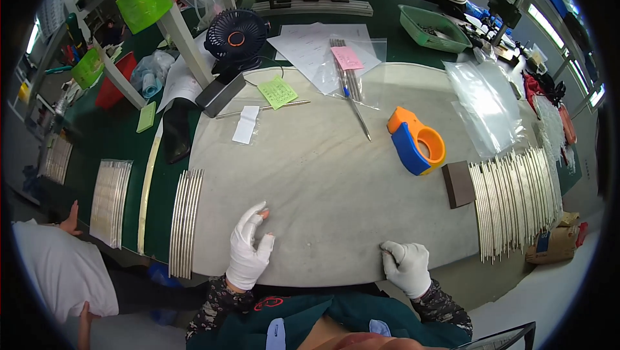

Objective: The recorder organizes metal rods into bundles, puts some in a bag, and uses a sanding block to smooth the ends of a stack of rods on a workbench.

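My left hand (250, 250), in a white glove with bare thumb and finger tips, hovers or rests near the front edge of the grey mat (310, 182). Its fingers are apart and it holds nothing. Left of it lies a bundle of thin metal rods (186, 224). My right hand (408, 270), gloved alike, is curled closed at the mat's front edge; anything inside it is hidden. To its right, a wide row of metal rods (516, 204) lies beside a dark brown block (458, 184). An orange and blue tape dispenser (416, 141) lies beyond my right hand.
Further back are a pen (356, 112), bagged rods (349, 78), papers (297, 46), a black fan (237, 36) and a green tray (434, 29). Clear plastic bags (484, 104) lie at right. Another wrapped rod bundle (111, 202) is at left. Other people stand or sit around.
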The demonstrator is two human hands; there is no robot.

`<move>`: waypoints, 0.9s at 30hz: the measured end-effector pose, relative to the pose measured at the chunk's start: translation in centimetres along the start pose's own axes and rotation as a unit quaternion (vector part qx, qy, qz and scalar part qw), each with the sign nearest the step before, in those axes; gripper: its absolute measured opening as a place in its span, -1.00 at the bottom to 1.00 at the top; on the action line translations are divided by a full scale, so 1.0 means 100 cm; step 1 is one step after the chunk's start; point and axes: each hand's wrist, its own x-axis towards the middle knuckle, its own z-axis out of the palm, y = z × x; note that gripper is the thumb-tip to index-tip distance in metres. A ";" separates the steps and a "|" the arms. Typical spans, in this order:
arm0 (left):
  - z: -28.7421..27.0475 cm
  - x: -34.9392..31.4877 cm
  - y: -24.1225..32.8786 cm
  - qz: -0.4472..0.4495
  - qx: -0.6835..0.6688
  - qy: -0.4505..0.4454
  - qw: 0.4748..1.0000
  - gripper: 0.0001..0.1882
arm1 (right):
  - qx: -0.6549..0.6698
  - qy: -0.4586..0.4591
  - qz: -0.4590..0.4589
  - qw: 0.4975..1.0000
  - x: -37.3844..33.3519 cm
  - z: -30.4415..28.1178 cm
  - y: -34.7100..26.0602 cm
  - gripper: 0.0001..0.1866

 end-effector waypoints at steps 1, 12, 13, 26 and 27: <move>0.000 0.000 -0.002 -0.008 -0.020 -0.002 1.000 -0.53 | 0.003 -0.004 0.004 1.000 0.000 0.000 0.000 -0.87; -0.004 0.001 0.004 -0.053 0.032 -0.026 0.998 -0.57 | 0.018 -0.057 0.036 0.998 0.004 -0.005 -0.003 -0.85; -0.004 0.001 0.005 -0.058 0.026 -0.030 0.998 -0.57 | 0.019 -0.053 0.039 0.998 0.003 -0.005 -0.003 -0.85; -0.008 -0.001 0.000 -0.042 0.015 -0.027 0.999 -0.63 | -0.005 0.044 -0.085 0.995 0.054 -0.068 -0.017 -0.79; -0.008 0.000 0.000 -0.041 0.015 -0.032 0.999 -0.63 | 0.044 0.079 -0.101 0.991 0.055 -0.083 -0.019 -0.68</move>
